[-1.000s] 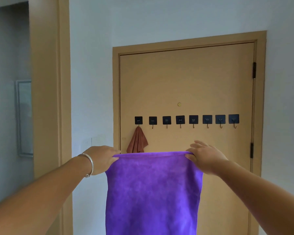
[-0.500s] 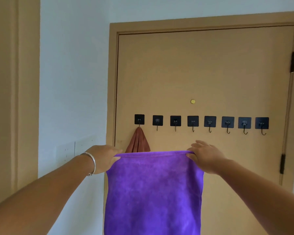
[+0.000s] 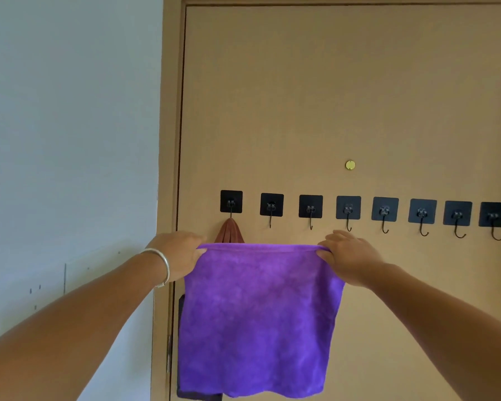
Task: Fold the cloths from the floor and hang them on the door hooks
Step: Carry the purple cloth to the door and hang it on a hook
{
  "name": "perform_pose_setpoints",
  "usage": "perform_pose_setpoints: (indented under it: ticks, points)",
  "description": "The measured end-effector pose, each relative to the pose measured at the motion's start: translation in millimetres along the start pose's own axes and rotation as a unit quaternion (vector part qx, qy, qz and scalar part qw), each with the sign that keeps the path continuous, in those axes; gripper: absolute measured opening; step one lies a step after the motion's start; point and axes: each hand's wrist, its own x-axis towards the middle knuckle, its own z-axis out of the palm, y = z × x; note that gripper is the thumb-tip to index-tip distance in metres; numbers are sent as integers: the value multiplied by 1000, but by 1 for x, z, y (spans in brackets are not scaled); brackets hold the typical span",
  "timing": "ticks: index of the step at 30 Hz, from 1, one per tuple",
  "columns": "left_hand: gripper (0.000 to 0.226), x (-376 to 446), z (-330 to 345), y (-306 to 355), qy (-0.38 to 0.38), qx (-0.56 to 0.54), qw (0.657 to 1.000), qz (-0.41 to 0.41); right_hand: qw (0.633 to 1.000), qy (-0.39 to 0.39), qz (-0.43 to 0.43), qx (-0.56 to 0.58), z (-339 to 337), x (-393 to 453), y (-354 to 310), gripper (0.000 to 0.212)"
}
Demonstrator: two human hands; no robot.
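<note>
The purple cloth [image 3: 258, 316] hangs flat in front of the door [image 3: 330, 96], stretched between both hands at its top edge. The left hand [image 3: 177, 253] pinches the top corner at about 9 o'clock from the cloth's middle, fingers curled round the hem; the right hand [image 3: 350, 259] grips the opposite corner at 3 o'clock in the same way. A silver bangle [image 3: 164, 266] sits on the left wrist.

Above the cloth, at 12 o'clock, runs a row of eight black adhesive hooks [image 3: 348, 212]. The leftmost hook [image 3: 231, 202] already carries a brown cloth [image 3: 229, 233], whose lower part is hidden behind the purple one. The other seven hooks look free.

The step in hand appears to be the carry to the hooks, or a last fold: the cloth is held open as a single hanging panel, and whether it is already doubled I cannot tell. Next, the hands would likely need to bring the corners together, narrowing the cloth, then lift the gathered top edge up to the second hook [image 3: 271, 206] and catch it over the curved tip.
</note>
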Motion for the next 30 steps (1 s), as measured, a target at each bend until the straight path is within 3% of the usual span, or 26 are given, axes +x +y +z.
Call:
perform_pose_setpoints:
  ticks: [10, 20, 23, 25, 28, 30]
  points:
    - [33, 82, 16, -2, -11, 19, 1000, -11, 997, 66, -19, 34, 24, 79, 42, 40]
    - [26, 124, 31, 11, 135, -9, 989, -53, 972, 210, -76, 78, 45, 118, 52, 28]
    - [21, 128, 31, 10, 157, -10, 987, -16, 970, 214, -86, 82, 45, 124, 43, 31]
    - [29, 129, 32, 8, 144, 11, 988, 48, 970, 202, -111, 69, 43, 127, 39, 33]
    - [44, 139, 32, 0, 100, 138, 969, 179, 968, 176, -178, -6, 42, 135, 40, 41]
    - [52, 149, 34, -9, 66, 178, 965, 181, 970, 157, -182, -22, 42, 143, 41, 53]
